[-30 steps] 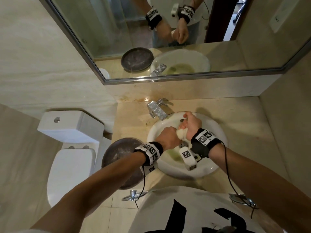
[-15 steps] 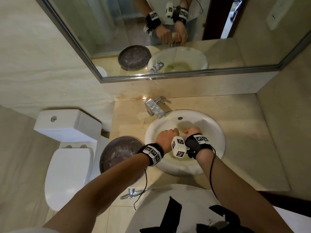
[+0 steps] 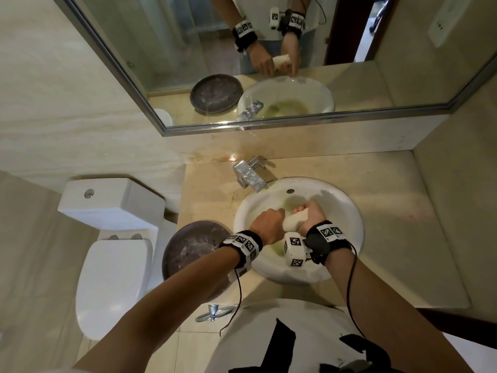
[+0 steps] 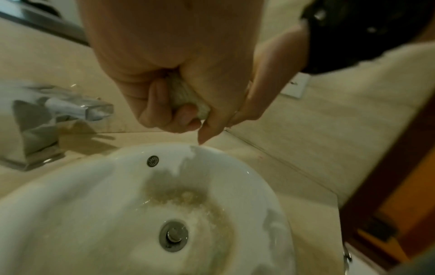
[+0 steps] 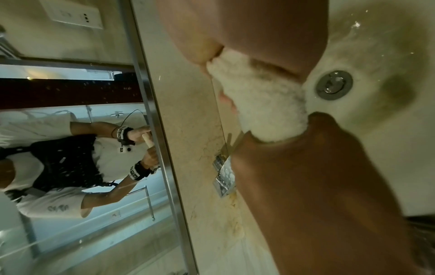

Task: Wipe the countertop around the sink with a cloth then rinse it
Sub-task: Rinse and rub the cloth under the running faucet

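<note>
A rolled white cloth [image 3: 295,219] is held over the white round sink [image 3: 347,208]. My left hand [image 3: 269,223] grips its near end and my right hand [image 3: 309,214] grips its far end, fists close together. In the left wrist view curled fingers [image 4: 164,115] close round the cloth [image 4: 186,96]. The right wrist view shows the twisted cloth [image 5: 263,104] stretched between both fists above the drain [image 5: 334,84]. The beige countertop [image 3: 390,200] surrounds the sink. No water runs from the chrome faucet [image 3: 248,175].
A dark round basin [image 3: 188,249] sits on the counter left of the sink. A white toilet [image 3: 113,254] stands further left. A mirror [image 3: 269,49] hangs above the backsplash. Yellowish stains ring the sink's drain [image 4: 173,235]. A wall closes the counter's right side.
Both hands came down and nearer the front of the sink, then spread slightly; the cloth now shows as a twisted roll between the two fists.
</note>
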The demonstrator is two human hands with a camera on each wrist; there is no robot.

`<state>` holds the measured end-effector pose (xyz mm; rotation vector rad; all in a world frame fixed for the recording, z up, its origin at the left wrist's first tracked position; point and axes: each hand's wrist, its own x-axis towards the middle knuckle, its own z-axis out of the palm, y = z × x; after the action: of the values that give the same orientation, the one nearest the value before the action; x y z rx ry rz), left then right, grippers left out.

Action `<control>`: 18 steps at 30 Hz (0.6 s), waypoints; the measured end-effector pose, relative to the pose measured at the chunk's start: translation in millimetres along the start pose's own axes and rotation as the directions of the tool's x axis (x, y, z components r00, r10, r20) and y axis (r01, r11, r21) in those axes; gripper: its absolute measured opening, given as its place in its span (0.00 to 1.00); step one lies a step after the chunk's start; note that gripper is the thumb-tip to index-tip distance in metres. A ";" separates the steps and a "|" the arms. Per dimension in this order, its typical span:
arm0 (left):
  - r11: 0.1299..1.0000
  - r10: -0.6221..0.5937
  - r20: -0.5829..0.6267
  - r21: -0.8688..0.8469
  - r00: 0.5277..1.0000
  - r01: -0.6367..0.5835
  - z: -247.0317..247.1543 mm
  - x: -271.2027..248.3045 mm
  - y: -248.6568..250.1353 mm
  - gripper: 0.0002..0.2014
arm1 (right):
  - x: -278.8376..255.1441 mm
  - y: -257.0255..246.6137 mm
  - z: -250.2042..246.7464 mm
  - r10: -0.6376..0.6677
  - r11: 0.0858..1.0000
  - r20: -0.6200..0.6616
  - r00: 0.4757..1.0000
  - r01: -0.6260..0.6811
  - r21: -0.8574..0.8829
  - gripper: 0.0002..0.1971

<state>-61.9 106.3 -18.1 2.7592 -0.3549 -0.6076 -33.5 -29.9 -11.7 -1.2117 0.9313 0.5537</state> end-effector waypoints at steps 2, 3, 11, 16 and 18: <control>0.988 -0.063 0.012 -0.140 0.998 0.064 -0.3 7.1 -8.4 0.16 | 2.6 -2.9 4.6 0.137 0.945 0.096 0.986 -0.160 0.286 0.23; 0.971 -0.107 0.022 -0.213 0.994 0.109 -1.3 10.9 -12.4 0.17 | -3.3 -5.5 8.0 0.159 0.932 0.164 0.974 -0.203 0.299 0.24; 0.964 0.092 0.377 -0.266 0.922 0.013 -28.0 42.4 -30.2 0.34 | 16.8 15.0 -3.9 -0.016 0.969 0.196 0.980 -0.033 0.244 0.19; 0.993 0.075 0.123 0.083 0.990 -0.086 -60.7 86.6 -52.1 0.16 | 43.5 21.1 -31.1 -0.079 0.961 0.011 0.997 0.074 0.265 0.18; 0.971 0.042 0.062 0.232 0.997 -0.056 -71.8 105.9 -54.6 0.16 | 50.2 23.9 -36.7 -0.111 0.978 -0.016 0.994 0.112 0.174 0.15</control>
<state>72.5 141.8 -13.1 2.9494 -0.5377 -0.6721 -36.9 -63.3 -69.2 -1.1001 0.8925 0.3706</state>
